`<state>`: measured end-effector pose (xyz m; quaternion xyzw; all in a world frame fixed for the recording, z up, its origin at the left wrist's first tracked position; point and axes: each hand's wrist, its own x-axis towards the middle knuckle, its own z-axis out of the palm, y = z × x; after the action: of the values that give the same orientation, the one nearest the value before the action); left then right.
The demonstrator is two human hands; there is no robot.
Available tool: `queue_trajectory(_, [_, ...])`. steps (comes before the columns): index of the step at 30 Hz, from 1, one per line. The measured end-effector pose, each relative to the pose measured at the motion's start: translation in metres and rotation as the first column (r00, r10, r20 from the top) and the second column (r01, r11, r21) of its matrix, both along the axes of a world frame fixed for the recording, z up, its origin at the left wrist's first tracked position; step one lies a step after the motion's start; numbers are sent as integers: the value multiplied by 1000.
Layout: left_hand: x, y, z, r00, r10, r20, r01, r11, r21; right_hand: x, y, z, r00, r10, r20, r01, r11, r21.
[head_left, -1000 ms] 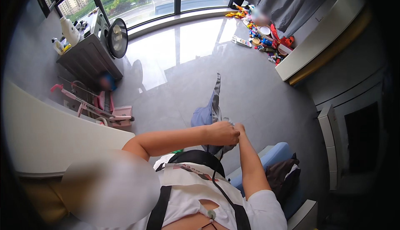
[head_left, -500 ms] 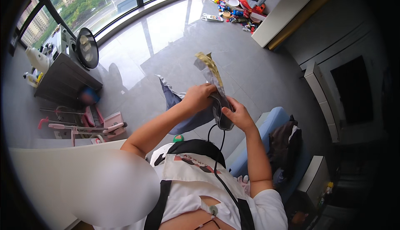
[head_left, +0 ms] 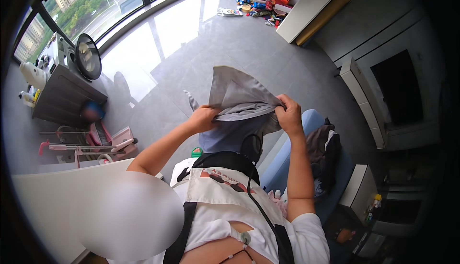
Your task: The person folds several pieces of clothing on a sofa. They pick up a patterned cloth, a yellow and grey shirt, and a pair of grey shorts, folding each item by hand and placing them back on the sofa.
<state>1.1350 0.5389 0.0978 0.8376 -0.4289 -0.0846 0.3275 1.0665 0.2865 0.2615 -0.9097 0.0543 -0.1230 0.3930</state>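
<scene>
I hold a grey garment (head_left: pixel 235 99) up in front of my chest with both hands. My left hand (head_left: pixel 202 118) grips its left edge and my right hand (head_left: pixel 289 114) grips its right edge. The cloth is folded over between the hands, with one flap standing up above them and a blue-grey part (head_left: pixel 225 137) hanging down below. A black cable (head_left: pixel 251 149) loops under the garment, above my white apron (head_left: pixel 225 187).
A blue seat (head_left: pixel 311 120) with a pile of dark clothes (head_left: pixel 323 146) is at my right. A pink toy (head_left: pixel 115 137) and a dark cabinet (head_left: pixel 64 96) with a round fan (head_left: pixel 88 56) stand at left. Toys (head_left: pixel 258 0) litter the far floor. White furniture (head_left: pixel 369 96) lines the right wall.
The garment went from hanging long and narrow to being gathered and spread wide between my hands. My hands have moved apart, and the view has tilted toward the right.
</scene>
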Motion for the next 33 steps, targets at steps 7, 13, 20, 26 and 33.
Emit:
queue_trajectory(7, [5,62,-47,967,185,-177,-167,979,114,-19,-56,26,989,-49,-140,73,982,172])
queue_trajectory(13, [14,41,1,695,61,-716,-411,851,-327,-39,-96,24,978,-113,-176,173,909,380])
queue_trajectory(20, [38,32,32,247,-440,-863,-747,481,-458,-61,-114,27,957,-139,-254,267,766,585])
queue_trajectory(26, [65,14,30,255,-479,-840,-665,544,-512,-63,-114,21,954,-142,-264,281,726,627])
queue_trajectory(33, [63,4,39,224,-461,-859,-616,616,-492,-63,-113,17,966,-136,-219,246,741,625])
